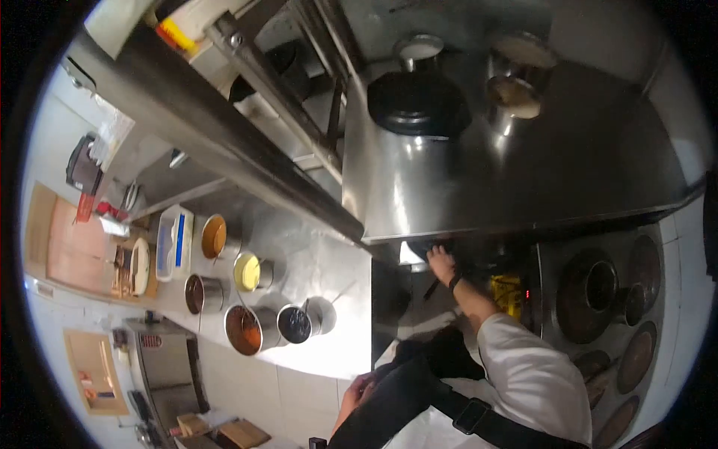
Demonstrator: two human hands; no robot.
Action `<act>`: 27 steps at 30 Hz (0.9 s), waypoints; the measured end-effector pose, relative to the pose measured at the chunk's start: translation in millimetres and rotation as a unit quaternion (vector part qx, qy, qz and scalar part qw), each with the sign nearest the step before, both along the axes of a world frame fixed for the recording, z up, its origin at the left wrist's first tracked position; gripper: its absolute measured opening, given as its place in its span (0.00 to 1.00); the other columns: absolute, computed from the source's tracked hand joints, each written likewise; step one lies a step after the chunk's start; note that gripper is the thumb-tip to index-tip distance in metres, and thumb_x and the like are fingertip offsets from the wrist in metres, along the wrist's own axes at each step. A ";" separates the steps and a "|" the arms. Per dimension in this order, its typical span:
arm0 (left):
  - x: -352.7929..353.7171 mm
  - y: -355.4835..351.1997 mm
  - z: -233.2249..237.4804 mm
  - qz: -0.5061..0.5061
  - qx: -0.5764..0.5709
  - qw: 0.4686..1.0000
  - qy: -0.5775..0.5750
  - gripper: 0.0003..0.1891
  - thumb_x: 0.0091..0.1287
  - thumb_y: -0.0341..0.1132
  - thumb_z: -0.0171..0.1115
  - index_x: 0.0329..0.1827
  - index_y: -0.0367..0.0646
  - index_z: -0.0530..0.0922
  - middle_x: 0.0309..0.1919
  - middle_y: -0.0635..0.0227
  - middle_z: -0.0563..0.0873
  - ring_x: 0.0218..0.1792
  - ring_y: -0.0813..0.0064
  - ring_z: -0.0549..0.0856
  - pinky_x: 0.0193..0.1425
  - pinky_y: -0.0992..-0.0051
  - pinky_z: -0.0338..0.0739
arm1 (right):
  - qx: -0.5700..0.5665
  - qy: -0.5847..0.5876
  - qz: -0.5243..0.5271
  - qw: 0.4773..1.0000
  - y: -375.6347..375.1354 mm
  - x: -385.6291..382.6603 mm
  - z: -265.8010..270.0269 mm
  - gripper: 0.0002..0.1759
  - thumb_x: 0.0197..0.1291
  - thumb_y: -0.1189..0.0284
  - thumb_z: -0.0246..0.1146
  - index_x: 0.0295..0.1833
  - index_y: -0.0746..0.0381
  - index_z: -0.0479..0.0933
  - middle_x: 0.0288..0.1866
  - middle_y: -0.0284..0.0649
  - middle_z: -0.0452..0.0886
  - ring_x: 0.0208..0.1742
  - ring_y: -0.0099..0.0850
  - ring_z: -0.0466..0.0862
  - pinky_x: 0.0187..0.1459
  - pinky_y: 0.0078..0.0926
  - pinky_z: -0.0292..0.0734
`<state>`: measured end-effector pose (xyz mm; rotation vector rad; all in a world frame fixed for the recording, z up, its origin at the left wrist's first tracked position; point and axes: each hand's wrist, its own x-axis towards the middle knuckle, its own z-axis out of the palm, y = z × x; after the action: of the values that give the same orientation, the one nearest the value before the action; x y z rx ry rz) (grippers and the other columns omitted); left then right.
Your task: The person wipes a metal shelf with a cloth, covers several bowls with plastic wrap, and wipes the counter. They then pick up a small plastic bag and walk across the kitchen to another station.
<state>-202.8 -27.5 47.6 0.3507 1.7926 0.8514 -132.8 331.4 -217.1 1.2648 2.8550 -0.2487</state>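
My right hand [443, 266] reaches in beneath the front edge of the steel counter [479, 202]. Its fingers bend over a dark object [422, 248] in the shadow there, whose kind I cannot make out. A dark band circles that wrist. Down by my body, my left hand [359, 391] shows only in part beside a black strap [396, 400]; most of its fingers are hidden. On the counter above my right hand sit a black lidded pot [415, 105] and several steel pots, one of them a small pot with pale contents [420, 51].
Steel pots with orange [215, 238], yellow [247, 271] and dark contents [295, 324] stand on the left table, near a white bin [173, 243]. A thick metal post [247, 157] crosses the view. To the right is a stove with round burners [587, 299].
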 end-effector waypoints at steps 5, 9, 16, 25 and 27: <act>6.6 -6.1 7.4 0.084 0.012 0.996 0.000 0.16 0.65 0.36 0.48 0.50 0.34 0.70 0.39 0.60 0.80 0.42 0.74 0.77 0.47 0.77 0.70 | -0.043 -0.059 0.075 0.994 14.1 2.3 18.6 0.11 0.52 0.71 0.53 0.42 0.59 0.73 0.50 0.41 0.70 0.55 0.40 0.66 0.51 0.44 0.63; 7.2 15.8 31.6 0.058 -0.002 0.998 0.006 0.15 0.64 0.32 0.51 0.49 0.31 0.69 0.41 0.61 0.79 0.43 0.74 0.77 0.51 0.79 0.68 | -0.062 0.043 0.124 0.989 5.6 5.1 86.8 0.11 0.48 0.73 0.55 0.39 0.64 0.72 0.46 0.42 0.70 0.53 0.39 0.67 0.52 0.44 0.63; -2.5 45.1 34.0 -0.064 0.040 0.997 0.033 0.14 0.65 0.34 0.48 0.50 0.36 0.70 0.39 0.62 0.79 0.41 0.75 0.77 0.47 0.78 0.70 | -0.164 0.113 0.149 0.969 -16.6 71.5 276.0 0.13 0.56 0.66 0.54 0.35 0.66 0.72 0.35 0.46 0.75 0.40 0.39 0.76 0.41 0.40 0.69; 0.2 64.9 24.5 -0.131 0.091 0.981 0.107 0.14 0.63 0.33 0.50 0.50 0.35 0.71 0.40 0.56 0.80 0.43 0.68 0.79 0.47 0.76 0.70 | -0.452 0.653 -0.170 0.583 110.4 193.2 405.7 0.17 0.58 0.60 0.55 0.47 0.60 0.73 0.47 0.34 0.75 0.45 0.21 0.75 0.40 0.22 0.73; 1.1 67.2 22.9 -0.125 0.101 0.981 0.113 0.14 0.63 0.33 0.50 0.50 0.35 0.71 0.40 0.56 0.80 0.44 0.68 0.79 0.48 0.76 0.70 | -0.389 0.693 -0.240 0.558 141.2 181.3 401.5 0.17 0.57 0.61 0.56 0.48 0.59 0.73 0.49 0.32 0.73 0.40 0.19 0.74 0.34 0.19 0.71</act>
<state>-201.7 39.6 70.5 0.8153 1.8238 0.8409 48.5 472.5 184.4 1.8510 1.8354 -3.2515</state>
